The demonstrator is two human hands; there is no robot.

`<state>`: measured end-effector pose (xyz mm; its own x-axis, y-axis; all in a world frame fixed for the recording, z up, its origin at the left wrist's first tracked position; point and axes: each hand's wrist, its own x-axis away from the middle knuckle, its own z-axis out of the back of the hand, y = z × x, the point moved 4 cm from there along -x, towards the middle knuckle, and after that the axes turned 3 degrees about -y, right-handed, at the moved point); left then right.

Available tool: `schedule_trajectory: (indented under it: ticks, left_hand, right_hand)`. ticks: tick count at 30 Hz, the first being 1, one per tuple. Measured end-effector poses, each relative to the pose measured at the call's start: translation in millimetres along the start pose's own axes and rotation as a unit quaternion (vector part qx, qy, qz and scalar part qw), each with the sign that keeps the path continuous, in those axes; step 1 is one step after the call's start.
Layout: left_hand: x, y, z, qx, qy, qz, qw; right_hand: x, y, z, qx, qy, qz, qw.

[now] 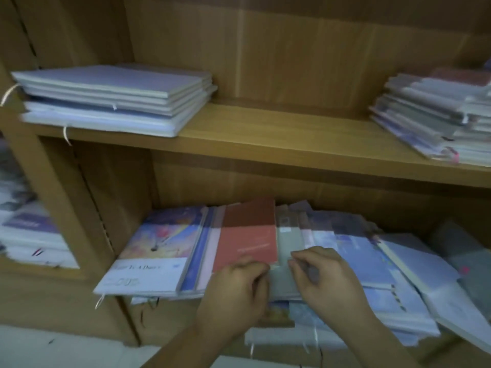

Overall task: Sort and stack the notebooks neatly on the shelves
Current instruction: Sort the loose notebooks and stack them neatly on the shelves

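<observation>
My left hand (239, 288) lies on the near edge of the red notebook (248, 235) with its fingers curled; through the blur I cannot tell whether it grips. My right hand (326, 277), just beside it, pinches the grey notebook (288, 243) between them. Loose notebooks (372, 256) fan out under both hands. On the shelf (265, 136) above, a pale blue stack (111, 96) sits beyond my left hand and a mixed stack (438, 115) beyond my right.

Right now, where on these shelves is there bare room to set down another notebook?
The upper shelf has a bare stretch between the pale blue stack at left and the mixed stack at right. The lower compartment is crowded with fanned notebooks.
</observation>
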<state>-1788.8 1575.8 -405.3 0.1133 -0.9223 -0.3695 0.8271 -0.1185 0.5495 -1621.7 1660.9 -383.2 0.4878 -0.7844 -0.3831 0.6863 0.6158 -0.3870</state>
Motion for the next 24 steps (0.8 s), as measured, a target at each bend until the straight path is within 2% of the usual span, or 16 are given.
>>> schedule_trajectory:
  ticks: [2, 5, 6, 8, 11, 14, 19, 22, 24]
  left_hand:
    - [-5, -28, 6, -0.048, 0.005, 0.044, 0.998]
    - [-3, -58, -2, -0.081, -0.120, 0.142, 0.979]
    - [-2, -59, -6, -0.082, -0.151, 0.150, 0.974]
    - [-1, -58, -14, -0.081, -0.153, 0.147, 0.974]
    - [2, -54, -17, -0.105, -0.118, 0.108, 0.982]
    - [9, -47, -22, -0.077, -0.059, 0.016, 0.995]
    - [16, -25, -30, -0.035, -0.032, -0.096, 0.994]
    - [17, -11, -30, 0.067, -0.058, -0.145, 0.985]
    - [16, -9, -31, 0.094, -0.101, -0.136, 0.981]
  right_hand:
    - [-4, -8, -8, 0.021, -0.011, 0.015, 1.000]
    - [-10, -8, -16, 0.026, -0.047, -0.038, 0.998]
    - [-11, -4, -16, 0.023, -0.048, -0.058, 0.997]
    - [-11, 2, -12, 0.018, -0.031, -0.081, 0.996]
    - [-9, 12, -1, -0.025, -0.020, -0.093, 0.995]
    - [-4, 17, 3, -0.083, -0.032, -0.120, 0.989]
    - [-5, 13, 20, -0.178, 0.024, -0.156, 0.971]
    - [-6, 16, 21, -0.151, -0.046, -0.185, 0.970]
    - [-5, 26, 19, -0.154, -0.056, -0.212, 0.964]
